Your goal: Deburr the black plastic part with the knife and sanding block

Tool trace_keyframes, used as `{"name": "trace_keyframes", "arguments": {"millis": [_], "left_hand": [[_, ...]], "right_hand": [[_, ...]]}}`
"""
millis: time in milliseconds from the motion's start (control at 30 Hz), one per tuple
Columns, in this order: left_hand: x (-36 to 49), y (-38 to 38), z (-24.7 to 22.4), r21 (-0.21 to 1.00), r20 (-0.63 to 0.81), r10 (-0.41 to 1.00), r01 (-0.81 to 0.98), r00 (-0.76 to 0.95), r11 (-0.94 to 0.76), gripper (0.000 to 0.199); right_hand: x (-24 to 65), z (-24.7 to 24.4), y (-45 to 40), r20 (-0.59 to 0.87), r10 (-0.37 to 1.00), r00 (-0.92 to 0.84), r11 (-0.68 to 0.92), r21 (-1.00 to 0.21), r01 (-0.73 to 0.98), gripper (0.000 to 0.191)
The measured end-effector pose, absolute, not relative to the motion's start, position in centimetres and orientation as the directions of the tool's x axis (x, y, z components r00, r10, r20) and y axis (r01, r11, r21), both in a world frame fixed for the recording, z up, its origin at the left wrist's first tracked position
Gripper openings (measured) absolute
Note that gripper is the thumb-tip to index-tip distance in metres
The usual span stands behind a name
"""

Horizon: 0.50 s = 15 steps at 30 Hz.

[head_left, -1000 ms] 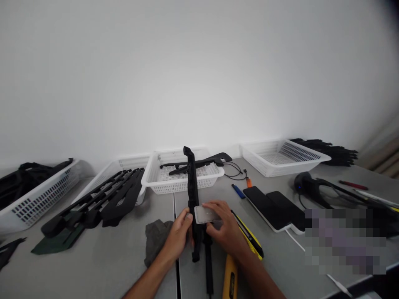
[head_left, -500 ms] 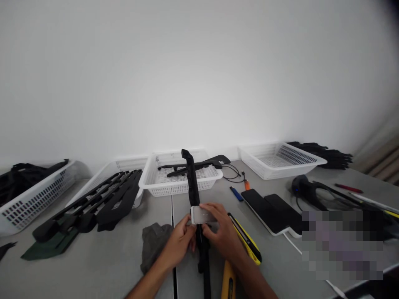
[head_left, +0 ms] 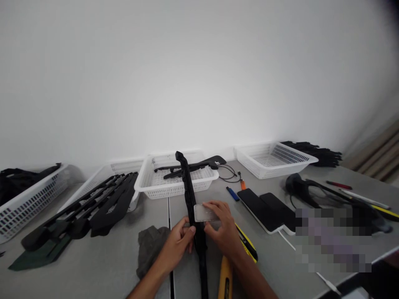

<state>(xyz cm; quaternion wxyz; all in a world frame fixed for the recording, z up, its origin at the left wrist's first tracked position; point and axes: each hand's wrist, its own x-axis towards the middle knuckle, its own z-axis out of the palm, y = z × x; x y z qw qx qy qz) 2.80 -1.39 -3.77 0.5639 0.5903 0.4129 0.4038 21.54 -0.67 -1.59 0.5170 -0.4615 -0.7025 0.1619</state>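
Four white baskets line the back of a gray table. At far left, the first basket holds a heap of black parts. Beside it, a dark green piece lies beneath one end of several long black trim parts, which lean on the second basket. A crumpled gray cloth rests near the worker's left forearm. The third basket contains more black pieces, one reaching over its right rim.

At center, the left hand has its thumb and fingers closed around a black strip, held upright in the view in front of the third basket. Just right of it, the right hand grips a pale, translucent rectangular plate between fingers above and thumb below, its left end against the strip.

An orange-yellow handle and a yellow-and-black cutter lie by the right forearm. Farther right come a thin black cable, a blue object, two dark-screened phones, the fourth basket, a pile of black pieces and a red pen.
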Motion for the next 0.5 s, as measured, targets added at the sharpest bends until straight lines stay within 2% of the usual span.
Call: {"name": "trace_keyframes", "arguments": {"millis": [133,333,500], "left_hand": [[2.66,-1.4,-4.21,0.998,0.006,0.939,0.056,0.345,-0.026,0.053],[2.69,-1.35,-3.9,0.999,0.0,0.942,0.051,0.336,-0.018,0.054],[2.82,-1.35,-3.33,0.999,-0.005,0.948,0.045,0.318,-0.01,0.057]], "right_hand": [[21.58,-1.68,-0.68,0.569,0.817,-0.093,0.542,-0.703,0.461,0.059],[21.7,-1.97,-0.48,0.574,0.819,0.013,0.487,-0.706,0.514,0.054],[21.43,-1.75,-0.75,0.578,0.812,-0.084,0.54,-0.688,0.485,0.058]]}}
